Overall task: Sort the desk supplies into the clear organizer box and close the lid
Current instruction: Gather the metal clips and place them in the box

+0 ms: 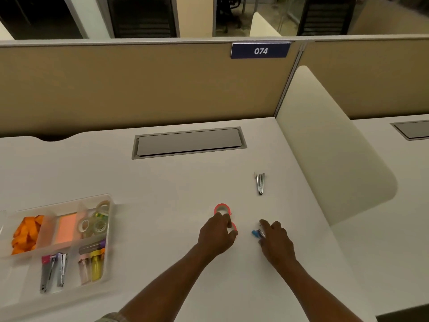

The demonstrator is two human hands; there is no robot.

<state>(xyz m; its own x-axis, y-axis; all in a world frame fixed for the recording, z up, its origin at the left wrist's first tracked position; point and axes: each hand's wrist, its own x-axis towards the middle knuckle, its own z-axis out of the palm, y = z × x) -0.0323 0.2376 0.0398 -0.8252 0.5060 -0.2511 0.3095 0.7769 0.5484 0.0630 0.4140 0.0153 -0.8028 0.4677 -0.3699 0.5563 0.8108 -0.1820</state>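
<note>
Left hand (pixel 217 233) is curled around a pink tape roll (pixel 233 228), with a second pink roll (pixel 222 208) just past its fingertips. Right hand (pixel 275 238) has fingers closing on a little blue stapler (pixel 256 233). Silver stapler (pixel 260 183) sits farther out. Clear organizer box (pixel 109 228) is way off to the left, lid open.

Reading dim and warm-tinted overall, light falling from above. Throwing only faint, soft shadows under the forearms at lower centre. Bending straight edges toward the frame borders, wide-angle. Softening slightly throughout; upper background going dark beyond the partition (pixel 139 84).
</note>
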